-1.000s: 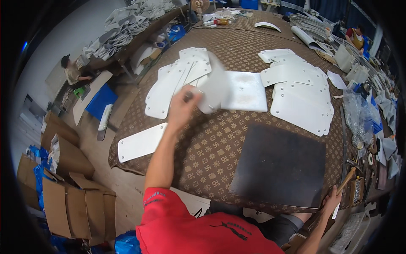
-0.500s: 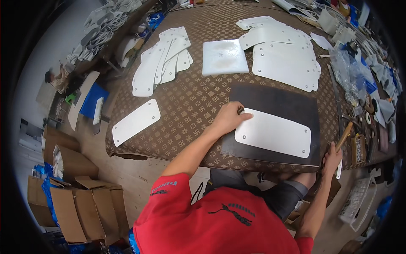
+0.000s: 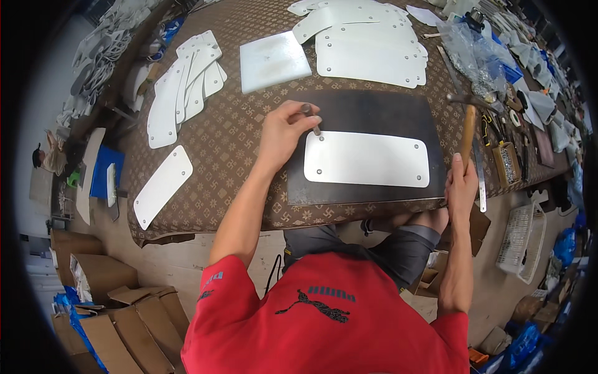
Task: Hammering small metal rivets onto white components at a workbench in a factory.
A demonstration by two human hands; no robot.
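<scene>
The red shirt (image 3: 324, 333) has a short word on its front in dark grey letters, which looks upside down from up here; a black jumping animal is right next to the word; the left sleeve (image 3: 229, 288) has small grey-blue letters and a dark mark too; any marks on the thin metal strip (image 3: 481, 187) are too tiny to read.

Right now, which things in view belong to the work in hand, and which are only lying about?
In use:
metal rod, left hand
hammer, right hand
studded white panel
dark mat under it

Apparently lying about:
clear plastic bag
white basket
cardboard boxes
</scene>
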